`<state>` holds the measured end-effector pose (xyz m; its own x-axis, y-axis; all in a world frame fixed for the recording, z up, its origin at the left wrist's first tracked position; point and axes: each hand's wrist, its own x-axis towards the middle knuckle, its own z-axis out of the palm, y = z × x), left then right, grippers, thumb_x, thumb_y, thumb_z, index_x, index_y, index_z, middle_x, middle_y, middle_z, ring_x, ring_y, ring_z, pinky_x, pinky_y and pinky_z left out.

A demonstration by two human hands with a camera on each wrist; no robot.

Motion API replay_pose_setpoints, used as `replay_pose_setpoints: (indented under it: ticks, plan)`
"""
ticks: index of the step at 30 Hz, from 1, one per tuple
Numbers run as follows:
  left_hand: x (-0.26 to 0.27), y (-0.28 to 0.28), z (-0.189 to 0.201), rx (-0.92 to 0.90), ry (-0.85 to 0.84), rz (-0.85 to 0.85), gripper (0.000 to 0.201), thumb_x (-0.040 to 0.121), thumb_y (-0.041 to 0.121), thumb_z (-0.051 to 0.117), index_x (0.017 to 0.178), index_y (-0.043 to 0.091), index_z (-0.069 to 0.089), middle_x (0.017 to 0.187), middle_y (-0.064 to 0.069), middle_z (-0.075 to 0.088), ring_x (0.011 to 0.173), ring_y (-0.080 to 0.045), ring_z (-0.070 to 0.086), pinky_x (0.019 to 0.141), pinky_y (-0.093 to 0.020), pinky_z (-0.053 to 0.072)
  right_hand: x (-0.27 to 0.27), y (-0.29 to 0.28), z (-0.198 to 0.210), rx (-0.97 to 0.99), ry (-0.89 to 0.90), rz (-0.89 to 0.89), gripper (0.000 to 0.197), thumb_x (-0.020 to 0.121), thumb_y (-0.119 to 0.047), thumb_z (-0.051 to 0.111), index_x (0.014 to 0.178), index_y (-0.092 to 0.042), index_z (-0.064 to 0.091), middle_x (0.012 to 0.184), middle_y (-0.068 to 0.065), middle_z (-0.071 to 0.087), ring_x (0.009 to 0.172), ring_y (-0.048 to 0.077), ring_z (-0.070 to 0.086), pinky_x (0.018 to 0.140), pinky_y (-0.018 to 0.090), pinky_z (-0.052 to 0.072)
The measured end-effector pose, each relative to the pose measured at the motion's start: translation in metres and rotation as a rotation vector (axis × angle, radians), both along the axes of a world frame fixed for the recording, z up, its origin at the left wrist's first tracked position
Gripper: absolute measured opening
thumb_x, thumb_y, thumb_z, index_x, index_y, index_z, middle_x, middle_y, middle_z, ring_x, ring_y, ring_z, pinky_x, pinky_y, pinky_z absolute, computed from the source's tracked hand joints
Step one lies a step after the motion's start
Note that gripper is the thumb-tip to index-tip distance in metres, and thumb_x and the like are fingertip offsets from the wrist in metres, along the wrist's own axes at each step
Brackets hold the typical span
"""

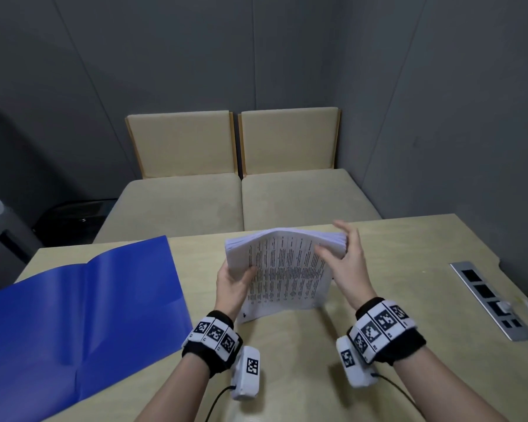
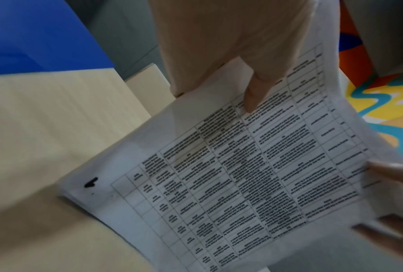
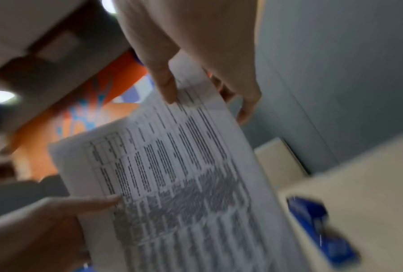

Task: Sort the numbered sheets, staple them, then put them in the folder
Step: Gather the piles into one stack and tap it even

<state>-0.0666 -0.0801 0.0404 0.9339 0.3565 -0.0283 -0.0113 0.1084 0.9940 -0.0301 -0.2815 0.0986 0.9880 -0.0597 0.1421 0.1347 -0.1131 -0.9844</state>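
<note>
- The sheets [image 1: 282, 271] are held as one stack over the middle of the bench [image 1: 409, 269], tilted up on their near edge, the far edge bowed over.
- The left hand [image 1: 230, 283] is curled round the stack's left edge: thumb on the printed face, fingers behind, a closed grip on the sheets.
- The right hand [image 1: 346, 263] is set on the stack's right edge; the thumb is pressed on the top page, the fingers are wrapped over the far side, so the paper is gripped there too.
- A printed table is seen on the top page from the left wrist, with a black mark [image 2: 91, 182] at its corner.
- The folder [image 1: 83, 318], blue, is laid open flat on the bench, left of the sheets and apart from them.
- A blue stapler [image 3: 321, 228] is caught by the right wrist camera, on the bench beyond the stack; it is blurred.
- Two beige seats [image 1: 238, 196] are seen behind the bench.
</note>
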Motion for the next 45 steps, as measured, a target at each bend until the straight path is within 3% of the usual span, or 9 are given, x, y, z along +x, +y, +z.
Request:
replay_pose_setpoints:
  ticks: [5,9,12,16,22,27,30,35,45]
  plan:
    - [0.004,0.004,-0.005,-0.019,-0.023,-0.019,0.028,0.086,-0.007,0.059,0.098,0.018,0.056,0.095,-0.002,0.064,0.086,-0.011,0.062,0.063,-0.014,0.054,0.013,0.000,0.016,-1.078,-0.478,0.166,0.068,0.087,0.001,0.050,0.146,-0.029,0.032,0.099,-0.003,0.047,0.085,0.011,0.044,0.076,0.024,0.040]
    - [0.007,0.005,-0.007,-0.026,-0.030,-0.024,0.026,0.087,-0.006,0.059,0.101,0.015,0.055,0.095,-0.001,0.064,0.086,-0.010,0.062,0.064,-0.013,0.053,0.015,0.001,0.016,-1.235,-0.490,0.085,0.070,0.072,0.009,0.058,0.133,-0.024,0.046,0.094,-0.001,0.056,0.083,0.021,0.051,0.077,0.035,0.045]
    - [0.009,0.006,-0.005,-0.012,-0.032,-0.060,0.025,0.087,-0.004,0.059,0.103,0.014,0.056,0.097,-0.001,0.065,0.088,-0.011,0.063,0.067,-0.014,0.054,0.011,0.010,0.031,-1.324,-0.394,0.103,0.050,0.082,-0.005,0.051,0.127,-0.022,0.042,0.108,-0.001,0.060,0.097,0.023,0.054,0.104,0.049,0.030]
    - [0.016,0.004,0.003,0.070,-0.048,-0.149,0.031,0.085,-0.003,0.061,0.114,0.007,0.054,0.103,-0.009,0.065,0.097,-0.025,0.063,0.076,-0.026,0.057,0.013,0.032,0.049,-1.231,-0.265,0.259,0.047,0.088,-0.011,0.046,0.132,-0.024,0.032,0.099,-0.002,0.060,0.088,0.022,0.052,0.103,0.048,0.031]
    - [0.018,0.003,0.005,0.248,-0.059,-0.142,0.026,0.077,0.019,0.068,0.100,0.028,0.059,0.101,-0.004,0.068,0.097,-0.025,0.064,0.084,-0.045,0.055,0.012,0.023,0.052,-1.155,-0.350,0.253,0.026,0.090,-0.006,0.046,0.082,-0.028,0.034,0.069,-0.011,0.045,0.066,0.016,0.043,0.067,0.029,0.029]
    - [0.012,0.026,-0.016,0.558,0.097,-0.211,0.027,0.073,0.038,0.072,0.093,0.022,0.062,0.089,0.005,0.071,0.083,-0.018,0.067,0.075,-0.042,0.056,0.015,-0.038,0.046,-0.787,-0.121,0.140,0.012,0.090,-0.017,0.057,0.099,-0.025,0.057,0.087,-0.011,0.068,0.080,0.012,0.064,0.068,0.031,0.048]
    - [0.006,0.030,-0.018,0.318,0.114,-0.191,0.025,0.077,0.018,0.077,0.096,0.007,0.064,0.094,-0.006,0.072,0.086,-0.022,0.068,0.076,-0.037,0.054,0.008,-0.075,0.028,-0.379,0.107,0.133,0.023,0.090,-0.007,0.058,0.100,-0.028,0.061,0.105,0.000,0.071,0.097,0.018,0.068,0.082,0.041,0.055]
    - [-0.009,0.011,-0.043,-0.160,0.351,-0.342,0.058,0.073,0.026,0.079,0.122,0.006,0.056,0.116,-0.013,0.068,0.103,-0.031,0.067,0.084,-0.044,0.055,-0.025,-0.102,-0.037,0.065,0.550,0.063,0.022,0.091,0.002,0.051,0.109,-0.007,0.060,0.097,0.015,0.072,0.078,0.026,0.073,0.057,0.035,0.058]
    - [-0.050,-0.011,-0.104,-0.083,0.677,-0.549,0.040,0.096,0.008,0.046,0.133,0.019,0.037,0.131,-0.013,0.056,0.114,-0.033,0.060,0.097,-0.052,0.047,-0.061,-0.121,-0.163,0.189,0.928,-0.011,0.031,0.091,0.009,0.046,0.120,-0.001,0.053,0.111,0.026,0.066,0.099,0.044,0.064,0.084,0.056,0.051]
